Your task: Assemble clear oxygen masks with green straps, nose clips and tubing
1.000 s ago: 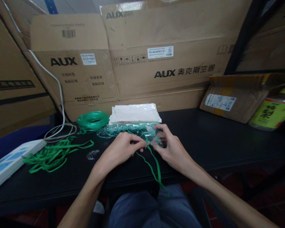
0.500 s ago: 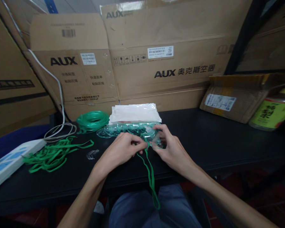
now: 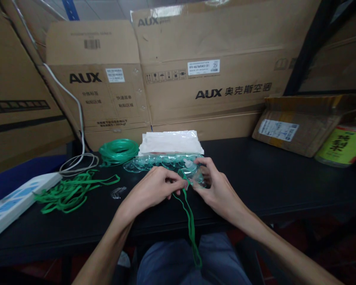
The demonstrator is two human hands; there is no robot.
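Black table (image 3: 284,178) backed by cardboard boxes (image 3: 213,71); two hands work a green strap (image 3: 190,221) at a clear mask (image 3: 192,174).
Left hand (image 3: 150,190) pinches the strap's top end with its fingertips closed tight. Right hand (image 3: 216,190) curls around the mask, which sits between both sets of fingertips, just above the near table edge. The strap is flat, thin, limp elastic, and its loop dangles below the hands over the lap. It looks like an early-to-mid step with one end being fixed, but fingers hide the joint. The mask is thin, glossy, moulded see-through plastic with a green tint. Just beyond the hands lies a mask row (image 3: 154,162), strapped or not cannot tell, then white bags (image 3: 170,141). Left of the left hand are metal clips (image 3: 118,192), a tangled strap pile (image 3: 68,192) and a tubing coil (image 3: 118,149), so plenty seems left.
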